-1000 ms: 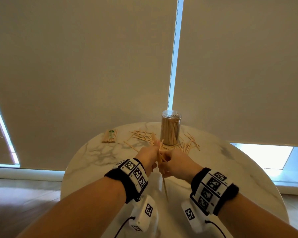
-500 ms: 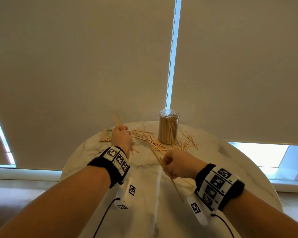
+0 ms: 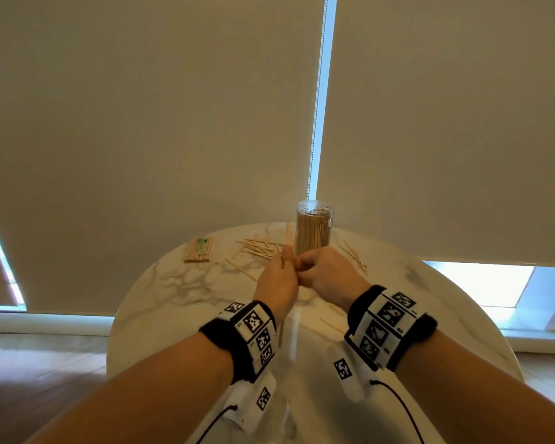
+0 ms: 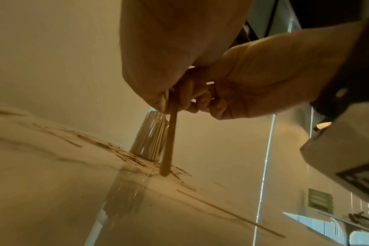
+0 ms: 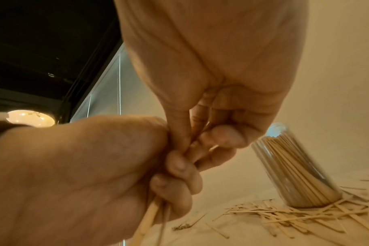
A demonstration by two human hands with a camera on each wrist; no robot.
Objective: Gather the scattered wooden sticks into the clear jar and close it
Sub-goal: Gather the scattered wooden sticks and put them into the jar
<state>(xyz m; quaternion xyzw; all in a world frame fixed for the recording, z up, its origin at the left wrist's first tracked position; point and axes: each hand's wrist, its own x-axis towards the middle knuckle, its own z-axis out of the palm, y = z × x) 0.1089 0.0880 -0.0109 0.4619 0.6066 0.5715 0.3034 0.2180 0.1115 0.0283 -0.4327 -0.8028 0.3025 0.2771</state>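
Since half a second ago: left hand [image 3: 277,277], then out at ten o'clock near the packet, is back at centre and meets the right hand [image 3: 326,274] in front of the jar. Item, left hand: fingers [image 5: 180,166] curled round a small bundle of sticks [image 4: 169,141], held near upright, lower ends hanging toward the bench [image 3: 180,283]. Item, right hand: fingers [image 5: 221,134] curled in against the same bundle at its upper part, pinching it. Item, clear jar [image 3: 314,229]: upright at twelve o'clock on the bench, beyond both hands, packed with sticks; whether a lid is on cannot be told. Item, loose sticks [image 3: 257,248]: scattered around the jar's foot, from ten to two o'clock, with a few near six. Item, banded packet [image 3: 200,250]: at ten o'clock, apart from the scatter. Step in hand, by judgement: squaring a gathered bundle between both hands. Next move calls for carrying it to the jar mouth, ends aligned, and feeding it in among tightly packed sticks.
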